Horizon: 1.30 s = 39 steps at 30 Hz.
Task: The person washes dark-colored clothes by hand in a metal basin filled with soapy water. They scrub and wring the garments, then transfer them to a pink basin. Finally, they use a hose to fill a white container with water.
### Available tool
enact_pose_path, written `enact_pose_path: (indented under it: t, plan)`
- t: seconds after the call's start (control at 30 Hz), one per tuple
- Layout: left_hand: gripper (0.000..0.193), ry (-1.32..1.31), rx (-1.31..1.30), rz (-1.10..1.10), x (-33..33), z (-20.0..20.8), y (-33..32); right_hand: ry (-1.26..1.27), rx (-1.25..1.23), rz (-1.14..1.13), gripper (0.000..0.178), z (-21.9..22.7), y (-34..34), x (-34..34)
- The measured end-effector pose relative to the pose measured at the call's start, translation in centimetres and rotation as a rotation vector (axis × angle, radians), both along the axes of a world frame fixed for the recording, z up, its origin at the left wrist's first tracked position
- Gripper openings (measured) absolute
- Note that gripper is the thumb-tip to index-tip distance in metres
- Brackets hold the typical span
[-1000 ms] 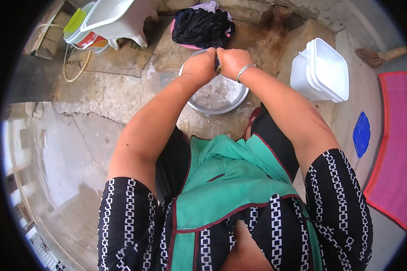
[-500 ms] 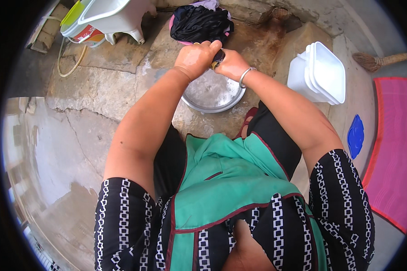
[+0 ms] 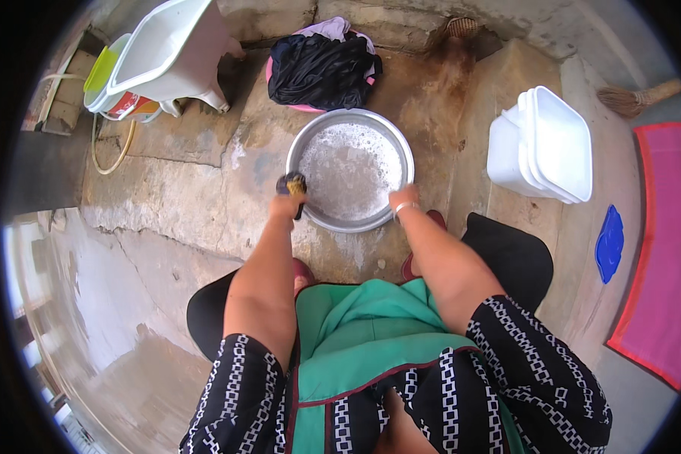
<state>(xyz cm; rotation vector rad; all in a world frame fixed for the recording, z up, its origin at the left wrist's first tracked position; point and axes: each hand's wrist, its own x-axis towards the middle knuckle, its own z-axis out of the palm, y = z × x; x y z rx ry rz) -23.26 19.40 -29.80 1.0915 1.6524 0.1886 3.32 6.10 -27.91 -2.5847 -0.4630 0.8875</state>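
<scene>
A round silver metal basin (image 3: 349, 116) stands on the wet ground in front of my feet, with sudsy greyish water (image 3: 348, 172) inside. My left hand (image 3: 285, 205) is at the basin's left rim, closed around a wadded black cloth with a gold-coloured part (image 3: 293, 184). Whether those fingers also hold the rim is hard to tell. On the opposite side, my right hand (image 3: 402, 196), slightly blurred, is closed on the rim of the basin. A bracelet (image 3: 405, 206) circles that wrist.
Just beyond the basin sits a pink tub (image 3: 303, 108) heaped with black clothes (image 3: 324, 68). White nested square buckets (image 3: 507, 155) stand right, near a blue lid (image 3: 610, 244), a broom (image 3: 635, 98) and a pink mat (image 3: 662, 250). A white plastic tub (image 3: 166, 45) and a bucket with a hose occupy the far left.
My hands, which were together clenching the dark cloth above the basin, have parted and come down nearer to me. The left keeps the cloth; the right has taken the rim.
</scene>
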Motion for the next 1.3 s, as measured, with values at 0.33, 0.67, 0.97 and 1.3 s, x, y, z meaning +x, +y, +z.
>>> enact_pose_path:
  t: [0.33, 0.67, 0.97, 1.3]
  plan:
    - [0.03, -0.135, -0.031, 0.176, 4.1, -0.8, -4.6, 0.819, 0.093, -0.608, 0.025, -6.8, -5.5, 0.6]
    - [0.014, -0.073, 0.262, -0.05, 9.5, 8.1, -5.9, 0.502, 0.083, -0.542, 0.022, -10.0, -4.6, 3.1]
    - [0.021, -0.047, 0.379, -0.191, 12.9, 10.7, -5.0, 0.644, 0.111, -0.812, 0.025, -7.7, -3.8, 3.4]
    - [0.028, 0.0, 0.607, -0.374, 17.1, 13.5, -4.3, 0.602, 0.139, -1.072, 0.031, -8.2, -2.8, 2.1]
